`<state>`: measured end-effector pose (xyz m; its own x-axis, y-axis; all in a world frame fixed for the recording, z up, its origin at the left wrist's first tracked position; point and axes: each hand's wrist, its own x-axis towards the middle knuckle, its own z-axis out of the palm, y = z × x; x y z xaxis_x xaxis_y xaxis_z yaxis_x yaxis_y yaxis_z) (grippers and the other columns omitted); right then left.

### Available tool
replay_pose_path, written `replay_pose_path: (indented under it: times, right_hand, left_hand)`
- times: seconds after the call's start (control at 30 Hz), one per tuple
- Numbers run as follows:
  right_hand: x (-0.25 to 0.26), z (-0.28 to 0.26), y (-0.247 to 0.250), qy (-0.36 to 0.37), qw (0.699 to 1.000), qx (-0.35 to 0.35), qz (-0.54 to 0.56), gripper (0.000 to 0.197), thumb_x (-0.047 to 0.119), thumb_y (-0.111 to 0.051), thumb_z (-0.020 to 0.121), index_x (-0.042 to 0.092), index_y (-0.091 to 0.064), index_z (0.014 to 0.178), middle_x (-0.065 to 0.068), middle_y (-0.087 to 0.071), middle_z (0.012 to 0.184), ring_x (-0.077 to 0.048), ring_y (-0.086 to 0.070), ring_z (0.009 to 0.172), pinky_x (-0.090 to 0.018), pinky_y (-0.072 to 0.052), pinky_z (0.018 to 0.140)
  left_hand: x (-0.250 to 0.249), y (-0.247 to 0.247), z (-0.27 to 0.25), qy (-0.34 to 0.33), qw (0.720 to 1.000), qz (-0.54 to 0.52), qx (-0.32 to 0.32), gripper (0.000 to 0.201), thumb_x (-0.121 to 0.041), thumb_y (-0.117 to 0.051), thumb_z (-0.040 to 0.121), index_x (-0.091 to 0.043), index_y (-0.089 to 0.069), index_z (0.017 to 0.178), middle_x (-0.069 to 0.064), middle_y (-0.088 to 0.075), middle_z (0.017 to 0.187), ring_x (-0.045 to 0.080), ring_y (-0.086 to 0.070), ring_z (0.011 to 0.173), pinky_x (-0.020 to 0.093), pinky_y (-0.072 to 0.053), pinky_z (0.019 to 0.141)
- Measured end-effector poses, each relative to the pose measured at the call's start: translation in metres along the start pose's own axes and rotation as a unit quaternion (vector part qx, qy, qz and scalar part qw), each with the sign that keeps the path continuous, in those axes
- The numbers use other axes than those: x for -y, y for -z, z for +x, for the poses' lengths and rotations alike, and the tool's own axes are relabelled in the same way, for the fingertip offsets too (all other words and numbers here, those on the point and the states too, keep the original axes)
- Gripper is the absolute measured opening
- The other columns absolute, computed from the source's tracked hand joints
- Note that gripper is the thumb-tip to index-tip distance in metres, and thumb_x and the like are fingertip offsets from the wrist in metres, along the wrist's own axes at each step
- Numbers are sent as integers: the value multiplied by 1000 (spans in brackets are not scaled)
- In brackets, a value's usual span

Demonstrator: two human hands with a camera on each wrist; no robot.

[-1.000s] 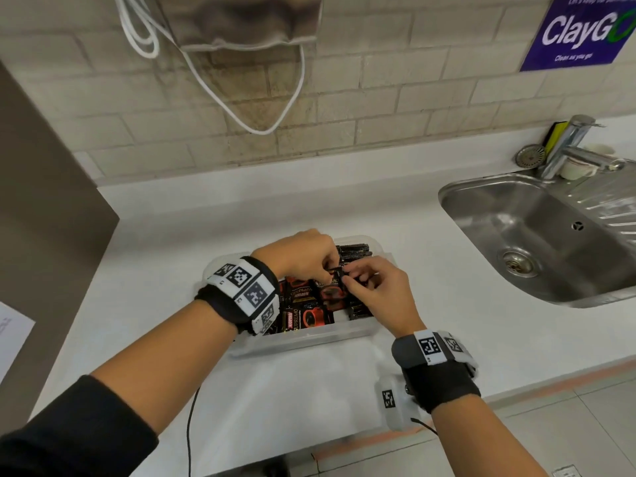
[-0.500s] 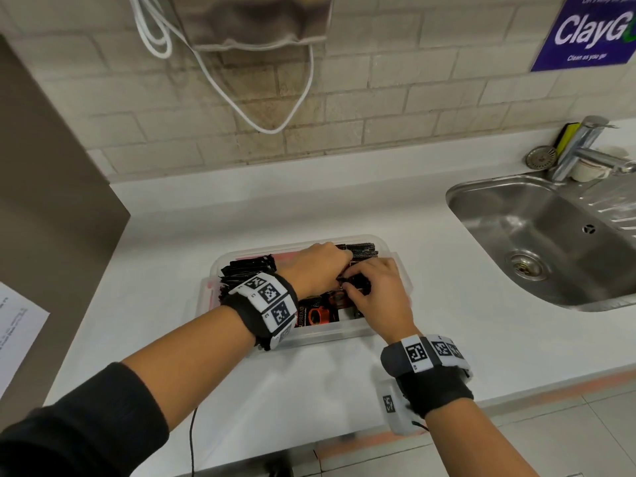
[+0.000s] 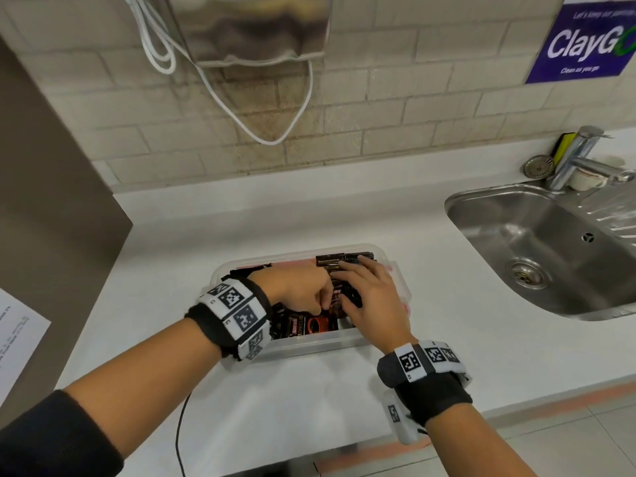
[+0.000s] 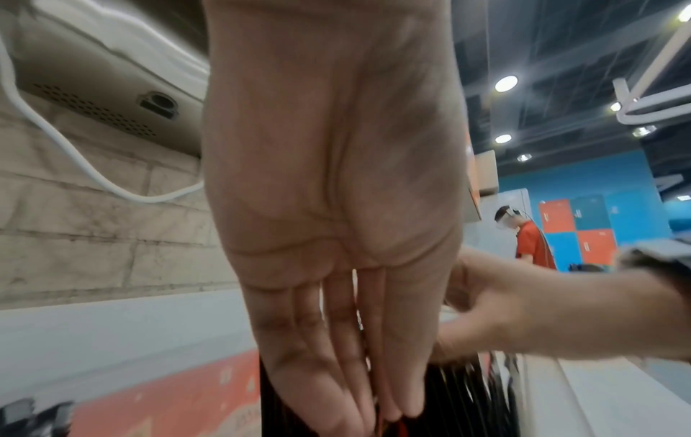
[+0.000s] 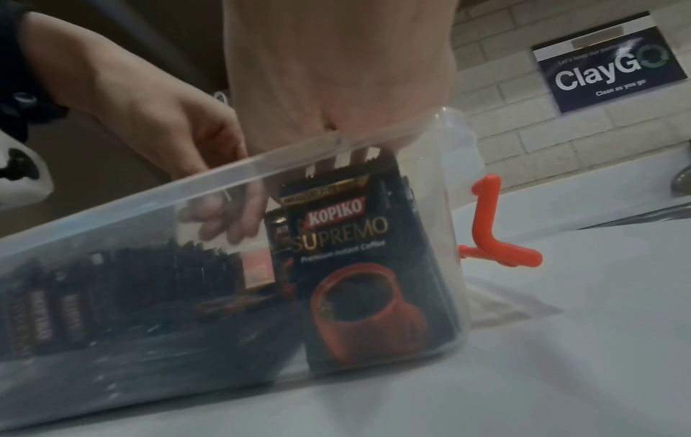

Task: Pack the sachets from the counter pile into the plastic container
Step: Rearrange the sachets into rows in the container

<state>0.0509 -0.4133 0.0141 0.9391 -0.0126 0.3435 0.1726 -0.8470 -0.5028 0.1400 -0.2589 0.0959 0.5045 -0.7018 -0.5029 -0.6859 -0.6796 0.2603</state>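
A clear plastic container (image 3: 309, 343) stands on the white counter, packed with rows of black Kopiko sachets (image 3: 302, 326). My left hand (image 3: 304, 287) reaches down into its middle. In the left wrist view its fingers (image 4: 336, 369) are straight and together, with the tips pushed among the upright sachets (image 4: 462, 393). My right hand (image 3: 370, 297) lies over the right-hand row, fingers stretched across the sachet tops. Through the container wall (image 5: 168, 204) a Kopiko Supremo sachet (image 5: 355, 266) stands upright at the right end under my right hand (image 5: 336, 59). No loose pile shows on the counter.
A steel sink (image 3: 550, 256) with its tap (image 3: 578, 160) is at the right. A brown panel (image 3: 51, 201) walls off the left, with a paper sheet (image 3: 17, 339) below it. A white cable (image 3: 275, 139) hangs on the brick wall. A red clip (image 5: 486, 218) sticks out of the container's right end.
Both hands have dropped lower into the container. My right hand went from pinching a sachet to lying spread across the row, and my left fingers pushed down among the sachets.
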Motion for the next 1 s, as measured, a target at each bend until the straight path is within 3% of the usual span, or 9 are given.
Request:
replay_pose_path:
  times: [0.1,0.17,0.27,0.37,0.5,0.63,0.77,0.83,1.0]
  right_hand:
    - [1,2,1,2,999,36,0,42,18,-66,93,31,-64,132,11,-53,146,-23,-27,148,-44,-24,120]
    - [0,3,0,-5,999,43,7,41,15,-65,93,32,-66,130,10,-57,142,-23,-26,149,-42,-22,120]
    - [-1,3,-2,-28,998,34,34,42,9,-63,92,30,-67,129,8,-63,136,-23,-27,149,-38,-23,120]
    - [-2,4,-4,-33,998,27,41,44,6,-63,89,28,-68,127,7,-65,133,-23,-30,147,-38,-23,119]
    - [-2,5,-3,-26,998,44,37,45,5,-63,88,28,-67,127,5,-66,132,-25,-31,147,-44,-26,119]
    - [-2,5,-3,-26,997,53,47,44,3,-60,90,25,-67,128,3,-65,133,-26,-28,148,-41,-25,120]
    - [-2,5,-1,-25,997,49,46,42,4,-58,92,25,-68,128,4,-64,135,-26,-28,149,-43,-24,120]
    - [-1,5,0,-30,997,47,52,41,5,-58,94,25,-68,127,3,-64,135,-26,-27,149,-37,-21,120]
    - [-1,7,0,-32,996,52,58,41,4,-54,94,25,-69,126,2,-65,134,-27,-27,149,-33,-20,118]
  left_hand:
    - [-2,-13,0,3,998,42,50,41,-5,-59,94,-17,-62,133,2,-65,126,22,-60,112,35,-51,95]
    - [-4,-19,1,-9,997,71,43,49,1,-54,93,-19,-60,137,4,-66,124,26,-60,109,40,-52,91]
    - [-5,-25,3,-36,996,80,26,56,6,-53,89,-21,-61,137,3,-66,123,20,-58,101,34,-48,81]
    - [-9,-28,6,-52,992,105,44,62,9,-50,88,-26,-59,139,1,-63,132,24,-59,110,40,-53,90]
    - [-15,-28,10,-46,986,125,98,71,12,-47,89,-26,-47,149,7,-59,135,26,-58,107,40,-53,92]
    - [-19,-25,16,-47,976,161,138,74,11,-47,89,-26,-40,153,8,-55,139,23,-51,97,32,-46,80]
    - [-18,-25,19,-60,963,209,158,72,10,-51,90,-23,-40,153,10,-56,140,31,-56,115,34,-46,84]
    - [-19,-25,20,-78,958,226,159,73,10,-53,89,-22,-38,154,9,-52,145,31,-54,120,32,-42,83]
    - [-30,-23,23,-102,932,308,164,65,4,-61,88,-14,-44,148,10,-54,140,30,-55,119,30,-36,75]
